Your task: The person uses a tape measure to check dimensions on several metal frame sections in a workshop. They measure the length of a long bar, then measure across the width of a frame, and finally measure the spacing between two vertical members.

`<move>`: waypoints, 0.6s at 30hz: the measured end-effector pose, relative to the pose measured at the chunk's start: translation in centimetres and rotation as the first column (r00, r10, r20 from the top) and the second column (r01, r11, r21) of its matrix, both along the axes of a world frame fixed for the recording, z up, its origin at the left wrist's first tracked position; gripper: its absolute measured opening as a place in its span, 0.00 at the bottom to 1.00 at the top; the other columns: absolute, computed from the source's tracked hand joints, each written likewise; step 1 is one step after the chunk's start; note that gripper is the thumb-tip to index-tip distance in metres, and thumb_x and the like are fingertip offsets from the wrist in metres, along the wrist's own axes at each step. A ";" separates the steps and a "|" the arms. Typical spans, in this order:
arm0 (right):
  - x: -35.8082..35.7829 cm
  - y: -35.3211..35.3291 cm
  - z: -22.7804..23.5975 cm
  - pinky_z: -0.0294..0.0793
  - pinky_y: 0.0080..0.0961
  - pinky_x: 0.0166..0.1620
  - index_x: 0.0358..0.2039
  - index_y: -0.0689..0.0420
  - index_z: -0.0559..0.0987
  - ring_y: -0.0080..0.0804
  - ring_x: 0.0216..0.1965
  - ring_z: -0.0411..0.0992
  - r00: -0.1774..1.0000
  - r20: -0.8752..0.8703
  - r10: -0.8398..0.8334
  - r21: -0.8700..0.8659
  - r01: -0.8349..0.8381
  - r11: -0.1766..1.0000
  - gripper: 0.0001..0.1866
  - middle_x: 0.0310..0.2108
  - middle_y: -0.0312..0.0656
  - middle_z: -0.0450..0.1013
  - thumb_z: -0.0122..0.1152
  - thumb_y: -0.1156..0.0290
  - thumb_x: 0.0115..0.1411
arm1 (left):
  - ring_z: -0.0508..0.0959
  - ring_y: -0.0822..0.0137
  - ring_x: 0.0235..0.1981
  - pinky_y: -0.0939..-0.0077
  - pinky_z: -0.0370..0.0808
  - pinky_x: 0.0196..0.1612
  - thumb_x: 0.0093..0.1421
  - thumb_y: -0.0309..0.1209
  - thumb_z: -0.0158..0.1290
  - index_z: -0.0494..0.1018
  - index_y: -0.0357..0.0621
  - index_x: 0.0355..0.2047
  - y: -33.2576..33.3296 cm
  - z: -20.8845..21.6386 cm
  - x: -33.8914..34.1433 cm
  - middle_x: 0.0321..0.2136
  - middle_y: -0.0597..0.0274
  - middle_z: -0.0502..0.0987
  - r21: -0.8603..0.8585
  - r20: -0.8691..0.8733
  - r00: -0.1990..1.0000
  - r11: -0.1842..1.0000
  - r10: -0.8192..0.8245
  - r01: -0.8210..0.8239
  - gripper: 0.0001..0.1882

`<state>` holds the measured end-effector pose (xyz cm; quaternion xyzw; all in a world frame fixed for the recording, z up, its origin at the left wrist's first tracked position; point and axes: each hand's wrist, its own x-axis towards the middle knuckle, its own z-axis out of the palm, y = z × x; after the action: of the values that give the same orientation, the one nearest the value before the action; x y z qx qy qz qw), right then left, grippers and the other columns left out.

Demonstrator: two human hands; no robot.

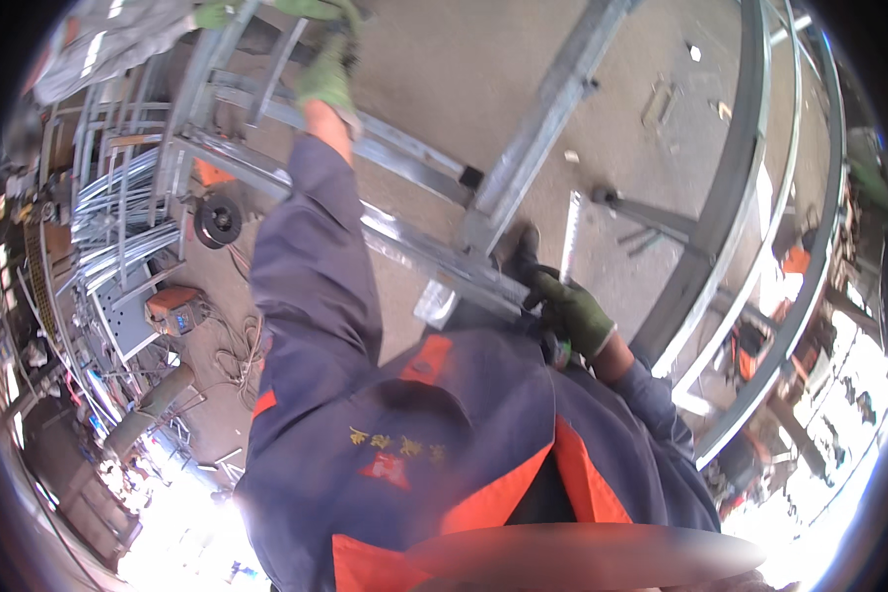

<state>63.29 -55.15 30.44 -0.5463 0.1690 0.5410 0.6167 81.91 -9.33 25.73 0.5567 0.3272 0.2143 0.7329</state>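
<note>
My left hand [329, 81], in a green glove, reaches far out over a grey metal frame [419, 247]. Its fingers are blurred against a dark patch and more green, so their grip cannot be made out. A co-worker's green-gloved hand [217, 14] is near it, at the frame's far left end. Close to my body, my right hand [580, 318], also green-gloved, is closed beside the frame's near corner. From it a pale marked strip, the blade of a tape measure [571, 232], sticks out away from me. Its case is mostly hidden by the glove.
Long curved-looking metal beams [735, 187] stand at the right. At the left are a black spool [218, 219], an orange-and-grey machine [175, 310], loose cable [235, 350] and a stack of thin metal bars [118, 212]. Small scraps lie on the concrete floor [444, 69].
</note>
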 end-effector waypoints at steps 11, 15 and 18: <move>-1.6 2.2 0.9 0.71 0.16 0.31 0.60 0.56 0.77 0.16 0.27 0.67 0.930 -0.142 -0.339 -0.091 0.329 0.940 0.21 0.34 0.32 0.74 0.45 0.56 0.81 | 0.81 0.67 0.51 0.68 0.76 0.54 0.73 0.47 0.58 0.79 0.49 0.60 6.9 -1.9 2.4 0.51 0.65 0.83 0.055 -0.217 0.971 0.992 -0.098 0.112 0.22; -0.3 3.1 0.4 0.72 0.16 0.34 0.58 0.56 0.78 0.16 0.28 0.68 0.953 -0.068 -0.297 -0.160 0.283 0.946 0.20 0.36 0.32 0.76 0.47 0.55 0.81 | 0.81 0.66 0.53 0.66 0.76 0.56 0.74 0.47 0.56 0.79 0.49 0.61 3.2 -0.6 0.7 0.53 0.65 0.83 0.149 -0.170 0.960 0.958 -0.221 0.247 0.23; 1.2 4.8 -1.4 0.75 0.18 0.36 0.57 0.57 0.80 0.18 0.31 0.72 0.923 -0.018 -0.385 -0.109 0.381 0.918 0.20 0.40 0.34 0.78 0.51 0.54 0.80 | 0.76 0.65 0.61 0.61 0.72 0.65 0.77 0.46 0.51 0.73 0.49 0.69 -7.3 -1.7 -6.9 0.60 0.64 0.79 0.102 -0.061 0.631 0.624 -0.773 0.775 0.26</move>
<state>64.48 -50.35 29.05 -0.5231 0.3126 0.4113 0.6779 74.99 -16.60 24.03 0.6867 0.0471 -0.1052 0.7178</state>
